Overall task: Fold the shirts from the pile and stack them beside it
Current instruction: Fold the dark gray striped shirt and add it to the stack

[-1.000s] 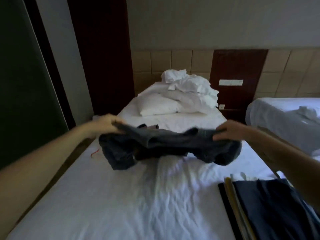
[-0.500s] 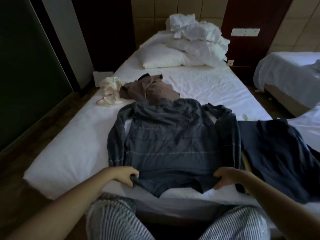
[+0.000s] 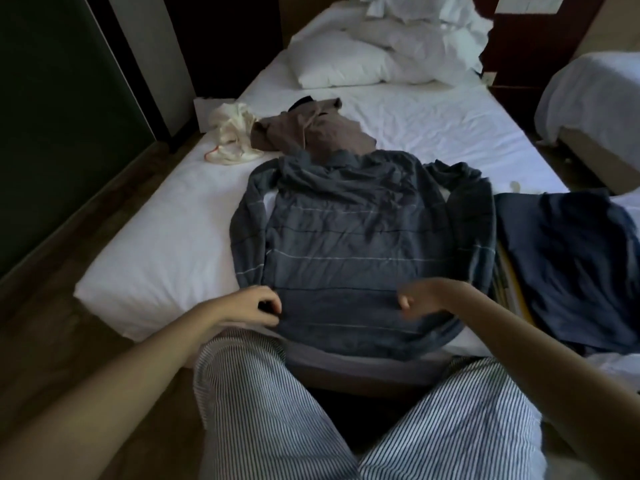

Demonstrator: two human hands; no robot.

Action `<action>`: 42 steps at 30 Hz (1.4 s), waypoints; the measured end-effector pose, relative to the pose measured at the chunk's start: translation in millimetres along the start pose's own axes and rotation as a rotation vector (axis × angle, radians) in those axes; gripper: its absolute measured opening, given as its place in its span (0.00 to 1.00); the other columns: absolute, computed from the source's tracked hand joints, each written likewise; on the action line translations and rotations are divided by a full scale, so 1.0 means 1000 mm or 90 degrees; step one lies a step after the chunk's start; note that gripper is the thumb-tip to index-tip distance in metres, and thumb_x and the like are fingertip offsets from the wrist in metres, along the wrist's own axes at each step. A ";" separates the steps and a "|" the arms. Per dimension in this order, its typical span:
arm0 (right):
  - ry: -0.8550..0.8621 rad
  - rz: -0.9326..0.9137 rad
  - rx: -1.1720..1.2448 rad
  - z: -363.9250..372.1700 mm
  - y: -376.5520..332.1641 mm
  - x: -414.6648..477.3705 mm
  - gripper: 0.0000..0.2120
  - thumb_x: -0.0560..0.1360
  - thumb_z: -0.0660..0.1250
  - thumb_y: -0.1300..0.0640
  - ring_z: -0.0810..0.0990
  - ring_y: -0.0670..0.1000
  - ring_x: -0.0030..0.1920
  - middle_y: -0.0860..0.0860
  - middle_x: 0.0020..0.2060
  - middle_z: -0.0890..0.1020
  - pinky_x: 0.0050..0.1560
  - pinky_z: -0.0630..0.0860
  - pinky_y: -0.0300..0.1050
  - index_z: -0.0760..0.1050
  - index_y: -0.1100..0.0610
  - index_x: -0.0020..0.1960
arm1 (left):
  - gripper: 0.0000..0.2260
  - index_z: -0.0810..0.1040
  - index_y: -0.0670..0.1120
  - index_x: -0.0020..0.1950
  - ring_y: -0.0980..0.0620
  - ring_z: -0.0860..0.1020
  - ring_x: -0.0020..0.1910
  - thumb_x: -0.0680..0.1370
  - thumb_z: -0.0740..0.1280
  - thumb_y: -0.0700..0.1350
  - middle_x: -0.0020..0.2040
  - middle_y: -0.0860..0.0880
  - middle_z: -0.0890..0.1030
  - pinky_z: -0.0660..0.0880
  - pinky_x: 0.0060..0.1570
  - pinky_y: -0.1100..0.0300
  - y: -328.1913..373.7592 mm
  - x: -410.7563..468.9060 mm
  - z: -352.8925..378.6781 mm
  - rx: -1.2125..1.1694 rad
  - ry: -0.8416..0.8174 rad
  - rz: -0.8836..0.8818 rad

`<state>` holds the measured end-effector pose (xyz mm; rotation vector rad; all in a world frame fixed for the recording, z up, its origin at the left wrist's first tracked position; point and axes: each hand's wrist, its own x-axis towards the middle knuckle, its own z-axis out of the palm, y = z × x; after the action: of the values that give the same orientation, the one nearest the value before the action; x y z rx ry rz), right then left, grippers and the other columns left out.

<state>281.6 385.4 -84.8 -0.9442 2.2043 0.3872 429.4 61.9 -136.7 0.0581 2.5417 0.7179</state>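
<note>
A bed with a white, creased sheet (image 3: 166, 216) fills most of the head view, running away from the person who stands at its foot. Their legs in blue-and-white pinstriped trousers (image 3: 263, 410) show at the bottom edge.

A grey-blue long-sleeved shirt with thin pale stripes (image 3: 346, 244) lies spread flat on the middle of the bed. Its sleeves run down along its sides and its hem hangs just over the foot of the mattress.

A dark navy garment (image 3: 568, 265) lies to its right, touching the right sleeve, on top of other folded cloth with yellowish edges. White pillows and bunched white bedding (image 3: 339, 65) sit at the far end.

A brown shirt (image 3: 322, 133) lies crumpled just beyond the striped shirt's collar, and a cream crumpled garment (image 3: 235, 133) sits just left of it.

The left hand (image 3: 254, 304) is at the striped shirt's lower left edge, fingers curled towards the thumb; whether it pinches the cloth cannot be told. The right hand (image 3: 426, 296), slightly blurred, is over the lower right part of the shirt, fingers loosely curled with no cloth in them.
</note>
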 end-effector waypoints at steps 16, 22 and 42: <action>0.297 -0.153 0.188 0.010 -0.208 0.097 0.42 0.73 0.62 0.36 0.44 0.60 0.75 0.50 0.76 0.46 0.70 0.42 0.67 0.43 0.45 0.77 | 0.05 0.77 0.38 0.50 0.45 0.79 0.42 0.77 0.65 0.39 0.45 0.40 0.80 0.77 0.41 0.57 -0.060 0.061 -0.064 -0.815 0.501 -0.314; 0.336 -0.049 0.134 -0.013 -0.238 0.128 0.47 0.75 0.61 0.38 0.38 0.64 0.75 0.56 0.76 0.39 0.68 0.39 0.70 0.31 0.51 0.75 | 0.19 0.77 0.39 0.61 0.44 0.81 0.51 0.74 0.72 0.48 0.55 0.42 0.82 0.78 0.43 0.54 -0.073 0.089 -0.096 -0.968 0.429 -0.293; 0.236 -0.273 0.048 -0.018 -0.240 0.136 0.42 0.67 0.23 0.33 0.34 0.51 0.75 0.46 0.77 0.42 0.67 0.26 0.57 0.42 0.46 0.77 | 0.15 0.76 0.40 0.63 0.42 0.75 0.61 0.79 0.59 0.43 0.61 0.40 0.78 0.68 0.67 0.49 -0.166 -0.019 -0.085 -1.400 0.876 0.039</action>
<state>379.5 140.8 -168.0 -1.5002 2.2296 -0.0791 420.8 -125.5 -148.5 -1.3345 0.7018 3.6614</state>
